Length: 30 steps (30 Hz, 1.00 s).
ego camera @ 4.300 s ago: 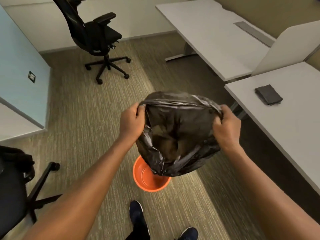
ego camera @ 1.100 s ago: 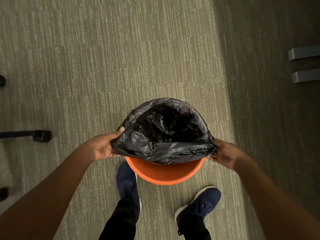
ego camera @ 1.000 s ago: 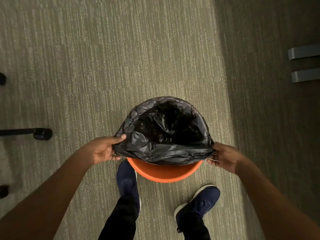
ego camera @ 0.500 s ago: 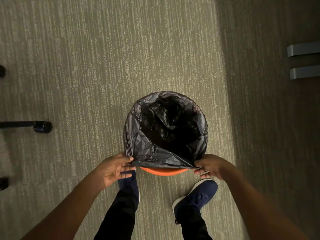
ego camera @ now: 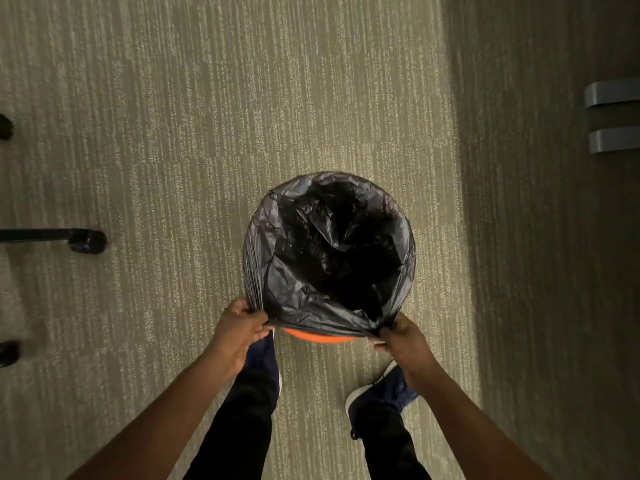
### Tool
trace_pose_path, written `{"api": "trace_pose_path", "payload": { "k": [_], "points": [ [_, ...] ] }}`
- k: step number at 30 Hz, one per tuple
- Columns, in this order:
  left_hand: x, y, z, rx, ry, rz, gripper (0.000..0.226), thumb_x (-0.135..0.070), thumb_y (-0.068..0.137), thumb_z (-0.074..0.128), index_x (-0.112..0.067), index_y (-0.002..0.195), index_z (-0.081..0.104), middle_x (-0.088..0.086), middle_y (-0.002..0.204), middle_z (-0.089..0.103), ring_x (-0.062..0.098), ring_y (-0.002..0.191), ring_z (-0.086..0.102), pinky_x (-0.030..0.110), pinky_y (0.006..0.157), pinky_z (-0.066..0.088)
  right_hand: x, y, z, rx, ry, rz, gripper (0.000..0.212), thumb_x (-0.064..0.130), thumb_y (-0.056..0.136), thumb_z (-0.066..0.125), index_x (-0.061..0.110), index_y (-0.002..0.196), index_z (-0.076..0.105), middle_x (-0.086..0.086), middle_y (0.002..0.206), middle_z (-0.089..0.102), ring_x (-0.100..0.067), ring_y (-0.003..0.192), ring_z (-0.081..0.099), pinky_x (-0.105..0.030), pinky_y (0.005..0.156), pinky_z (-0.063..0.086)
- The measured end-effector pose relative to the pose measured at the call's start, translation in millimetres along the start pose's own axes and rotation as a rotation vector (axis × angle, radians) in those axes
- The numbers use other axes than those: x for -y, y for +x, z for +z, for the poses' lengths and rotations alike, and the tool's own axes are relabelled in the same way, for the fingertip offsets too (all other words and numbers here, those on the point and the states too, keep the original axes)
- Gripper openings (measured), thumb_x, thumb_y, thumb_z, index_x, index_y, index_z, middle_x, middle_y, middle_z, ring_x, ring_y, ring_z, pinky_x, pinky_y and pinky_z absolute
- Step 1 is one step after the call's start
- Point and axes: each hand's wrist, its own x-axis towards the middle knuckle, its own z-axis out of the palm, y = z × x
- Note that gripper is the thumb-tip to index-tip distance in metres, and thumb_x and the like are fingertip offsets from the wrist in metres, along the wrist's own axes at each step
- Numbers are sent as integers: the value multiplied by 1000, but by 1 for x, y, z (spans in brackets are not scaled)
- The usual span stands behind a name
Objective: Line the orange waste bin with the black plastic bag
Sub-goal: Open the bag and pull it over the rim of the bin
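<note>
The black plastic bag [ego camera: 311, 271] sits inside the orange waste bin [ego camera: 317, 337] on the carpet, its mouth spread wide over the far and side rim. Only a thin orange strip of the bin shows at the near edge. My left hand [ego camera: 240, 329] pinches the bag's edge at the near left of the rim. My right hand [ego camera: 401, 339] pinches the bag's edge at the near right. The bag's near hem runs taut between both hands, just above the orange rim.
My two feet in dark blue shoes [ego camera: 381, 393] stand just behind the bin. A black chair leg with a caster [ego camera: 83, 240] lies on the carpet to the left. Two grey desk feet [ego camera: 613, 140] show at the right edge.
The bag went from held in the air to inside the bin. Over the last second both hands slid along the rim toward me, and less orange shows now.
</note>
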Motion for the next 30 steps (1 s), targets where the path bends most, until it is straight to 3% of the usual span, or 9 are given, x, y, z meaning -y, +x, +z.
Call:
{"api": "trace_pose_path", "payload": {
  "k": [4, 8, 11, 14, 16, 19, 24, 27, 30],
  "points": [
    [1, 6, 18, -31, -167, -5, 21, 12, 96, 50, -8, 95, 56, 17, 106, 68, 32, 91, 67, 47, 94, 52, -1, -2, 18, -59, 187, 49, 26, 0, 102, 45, 16, 109, 63, -4, 89, 73, -18, 72, 67, -31, 65, 54],
    [12, 11, 27, -46, -208, -23, 27, 15, 95, 47, -9, 98, 60, 13, 106, 69, 25, 88, 69, 41, 81, 58, -4, 2, 37, -12, 211, 157, 21, 1, 103, 46, 14, 101, 62, -7, 85, 70, -18, 66, 64, -30, 61, 51],
    [17, 18, 21, 12, -212, -18, 33, 16, 94, 47, -8, 110, 62, 14, 116, 70, 27, 101, 68, 47, 93, 53, -7, 8, 43, -42, 209, 139, 28, -5, 101, 43, 15, 98, 63, -5, 84, 71, -17, 65, 64, -29, 58, 51],
    [18, 29, 10, 28, -188, -7, 35, 16, 93, 51, -4, 121, 60, 15, 118, 70, 31, 107, 68, 42, 89, 56, -11, 12, 43, -56, 164, 120, 32, -5, 98, 46, 20, 95, 65, 1, 80, 75, -15, 65, 67, -26, 55, 54],
    [17, 37, 5, -13, -165, -11, 26, 15, 93, 53, -3, 111, 62, 17, 112, 70, 30, 99, 70, 40, 85, 58, -14, 15, 44, -55, 134, 109, 35, -7, 97, 46, 21, 94, 66, 7, 77, 77, -13, 64, 71, -25, 54, 56],
    [13, 49, 7, -75, -142, -36, 22, 16, 93, 51, -4, 95, 59, 17, 96, 69, 27, 83, 68, 45, 93, 54, -14, 22, 47, -81, 114, 84, 40, -8, 95, 45, 24, 87, 67, 13, 76, 78, -11, 67, 73, -30, 61, 60],
    [-4, 71, 22, -181, -225, -80, 26, 2, 101, 41, -10, 102, 64, 13, 102, 71, 24, 80, 64, 39, 73, 55, -12, 29, 48, -102, 193, 111, 40, -10, 97, 45, 24, 90, 66, 6, 94, 73, -19, 83, 71, -32, 63, 59],
    [-14, 77, 28, -194, -257, -107, 30, -4, 101, 42, -6, 121, 65, 8, 96, 74, 23, 76, 66, 35, 66, 53, -8, 36, 39, -81, 306, 166, 26, -11, 97, 50, 7, 108, 65, -10, 101, 74, -27, 88, 71, -32, 64, 60],
    [-29, 74, 25, -209, -294, -82, 27, -12, 100, 48, -8, 116, 69, 9, 104, 77, 26, 86, 70, 37, 68, 59, 6, 40, 19, -151, 458, 209, 17, 4, 100, 50, 8, 101, 67, -7, 81, 77, -23, 75, 69, -30, 57, 59]
  ]
}}
